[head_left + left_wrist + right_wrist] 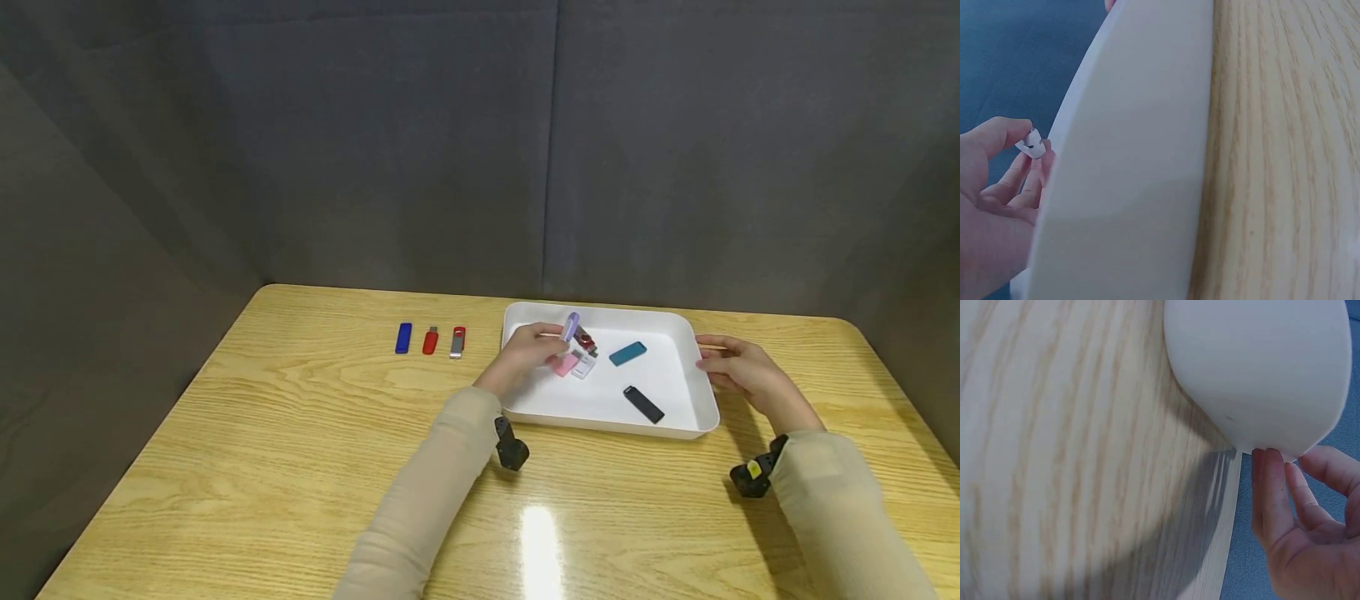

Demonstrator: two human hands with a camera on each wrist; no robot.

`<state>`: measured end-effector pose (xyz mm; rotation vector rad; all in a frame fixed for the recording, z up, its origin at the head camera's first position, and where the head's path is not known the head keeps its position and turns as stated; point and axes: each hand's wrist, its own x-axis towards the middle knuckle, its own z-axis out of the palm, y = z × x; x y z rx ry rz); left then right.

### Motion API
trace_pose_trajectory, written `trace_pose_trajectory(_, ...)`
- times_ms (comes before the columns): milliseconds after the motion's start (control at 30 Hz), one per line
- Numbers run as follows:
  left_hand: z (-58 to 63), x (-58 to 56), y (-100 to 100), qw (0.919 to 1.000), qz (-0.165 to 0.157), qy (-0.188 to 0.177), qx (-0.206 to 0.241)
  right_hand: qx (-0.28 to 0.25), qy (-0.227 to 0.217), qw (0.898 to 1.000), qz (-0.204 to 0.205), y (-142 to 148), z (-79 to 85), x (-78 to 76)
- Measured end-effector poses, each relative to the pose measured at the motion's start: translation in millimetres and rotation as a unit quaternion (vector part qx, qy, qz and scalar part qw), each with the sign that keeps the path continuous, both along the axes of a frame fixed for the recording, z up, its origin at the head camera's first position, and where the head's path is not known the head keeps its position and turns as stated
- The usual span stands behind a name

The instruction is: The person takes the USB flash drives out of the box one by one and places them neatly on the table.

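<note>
My left hand (529,352) is over the left part of a white tray (600,423), pinching a light purple USB stick (570,327) between thumb and fingertips. In the left wrist view the stick's pale end (1032,145) shows beyond the tray wall. Beneath and beside that hand lie a pink USB stick (567,362), a white one (583,367) and a dark red swivel one (585,339). My right hand (750,373) rests its nearly straight fingers (1275,494) against the outside of the tray's right wall.
A teal USB stick (627,353) and a black one (643,405) lie in the tray's right half. Left of the tray, a blue (403,338), a red (431,341) and a grey-and-red USB stick (457,342) stand in a row on the wooden table (285,467). A dark curtain hangs behind.
</note>
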<state>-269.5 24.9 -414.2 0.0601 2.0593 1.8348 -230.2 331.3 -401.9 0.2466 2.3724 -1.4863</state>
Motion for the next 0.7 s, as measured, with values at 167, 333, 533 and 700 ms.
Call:
trace_pose_trajectory(167, 9.4, 1.0, -3, 0.9999, 0.005, -0.01, 0.005, -0.001, 0.002, 1.0, 0.001, 0, 0.1, 0.6)
trace_pose_trajectory(333, 15.9, 0.4, -10, 0.9991, 0.012, -0.033, 0.025, 0.002, -0.002, 1.0, -0.001, -1, -0.2, 0.3)
trace_pose_trajectory(533, 18.1, -1.1, -25, 0.997, 0.032, -0.049, 0.05, 0.002, 0.0, 1.0, 0.0, -1, -0.8, -0.2)
trace_pose_trajectory(700, 18.1, -3.8, -39, 0.9911, 0.067, -0.062, 0.097, -0.006, 0.004, 1.0, 0.002, -1, -1.2, -0.6)
